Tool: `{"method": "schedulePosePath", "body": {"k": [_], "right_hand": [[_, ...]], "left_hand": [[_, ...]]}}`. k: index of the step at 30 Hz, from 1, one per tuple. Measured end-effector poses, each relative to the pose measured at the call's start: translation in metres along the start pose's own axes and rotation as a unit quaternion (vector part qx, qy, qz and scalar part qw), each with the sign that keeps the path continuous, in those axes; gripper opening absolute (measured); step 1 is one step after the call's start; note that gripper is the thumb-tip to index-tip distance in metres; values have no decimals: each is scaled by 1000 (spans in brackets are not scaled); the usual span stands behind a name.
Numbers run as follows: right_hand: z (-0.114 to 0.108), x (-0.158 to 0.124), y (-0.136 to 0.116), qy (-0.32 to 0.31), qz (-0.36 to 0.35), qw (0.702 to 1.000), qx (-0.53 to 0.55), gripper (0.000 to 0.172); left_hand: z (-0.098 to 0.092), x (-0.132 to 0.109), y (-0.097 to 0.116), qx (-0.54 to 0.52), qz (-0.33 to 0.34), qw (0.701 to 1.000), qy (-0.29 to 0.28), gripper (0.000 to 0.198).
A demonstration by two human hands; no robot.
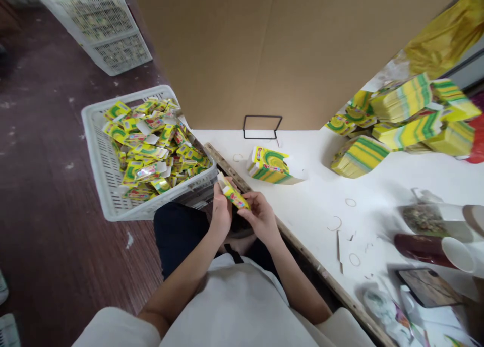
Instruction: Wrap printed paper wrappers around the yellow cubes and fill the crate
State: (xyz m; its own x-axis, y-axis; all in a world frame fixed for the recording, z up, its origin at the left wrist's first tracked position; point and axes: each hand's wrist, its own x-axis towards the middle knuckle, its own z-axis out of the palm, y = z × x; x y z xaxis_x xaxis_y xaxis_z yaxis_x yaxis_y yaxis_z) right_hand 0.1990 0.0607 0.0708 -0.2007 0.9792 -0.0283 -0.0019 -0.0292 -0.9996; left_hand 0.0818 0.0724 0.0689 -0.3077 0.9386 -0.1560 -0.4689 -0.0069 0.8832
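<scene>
Both hands hold one small yellow-green printed carton over my lap, just off the table's wooden edge. My left hand wraps its back end, fingers closed. My right hand pinches its near end from the right. To the left, a white plastic basket holds several folded cartons of the same print. On the white table, a short stack of flat cartons lies a little beyond my hands.
Tall stacks of flat yellow-green cartons lean at the table's far right. A brown cardboard sheet stands behind a black wire stand. Cups, a jar and a phone crowd the right side. Another white basket sits on the dark floor.
</scene>
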Motion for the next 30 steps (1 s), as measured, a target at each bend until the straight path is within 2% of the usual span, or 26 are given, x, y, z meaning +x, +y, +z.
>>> {"method": "schedulePosePath", "body": {"k": [3,6,8,11,12,14,15,17,19,21,22,24,25,27,30], "right_hand": [[-11,2,-5,25,-17,999,-31,21],[-25,1,-14,37,-63,991,-116,16],[-37,-1,-22,27,-117,975,-186,12],[-52,-3,-33,-11,-207,927,-313,20],[-54,-4,-36,-24,-236,905,-353,24],[-52,-8,-39,-47,-289,866,-405,31],[-49,-10,-40,-52,-308,853,-418,34],[-43,-13,-40,-23,-320,849,-421,35],[-39,-16,-37,60,-293,876,-379,46],[-37,-17,-32,130,-226,924,-281,67],[-37,-18,-29,134,-178,951,-213,70],[-35,-17,-23,88,-56,992,-65,61],[-32,-16,-21,60,8,998,7,57],[-26,-13,-21,24,105,987,121,54],[-16,-6,-26,-4,146,969,201,57]], "left_hand": [[-6,-1,-3,-3,16,1000,-1,49],[-17,5,5,41,15,999,-15,35],[-28,12,18,55,26,996,-57,41],[-45,20,45,107,53,978,-173,72],[-47,20,53,164,54,960,-221,81],[-45,15,62,315,42,900,-299,100],[-41,10,63,381,34,865,-323,101],[-31,0,60,461,25,822,-333,84],[-22,-10,54,494,36,812,-307,63],[-18,-15,49,514,67,809,-276,61],[-18,-16,47,522,87,804,-271,64],[-18,-17,44,524,126,793,-285,69],[-19,-17,43,523,142,786,-297,71],[-18,-17,41,525,168,773,-316,77],[-16,-18,38,536,196,760,-311,79]]}}
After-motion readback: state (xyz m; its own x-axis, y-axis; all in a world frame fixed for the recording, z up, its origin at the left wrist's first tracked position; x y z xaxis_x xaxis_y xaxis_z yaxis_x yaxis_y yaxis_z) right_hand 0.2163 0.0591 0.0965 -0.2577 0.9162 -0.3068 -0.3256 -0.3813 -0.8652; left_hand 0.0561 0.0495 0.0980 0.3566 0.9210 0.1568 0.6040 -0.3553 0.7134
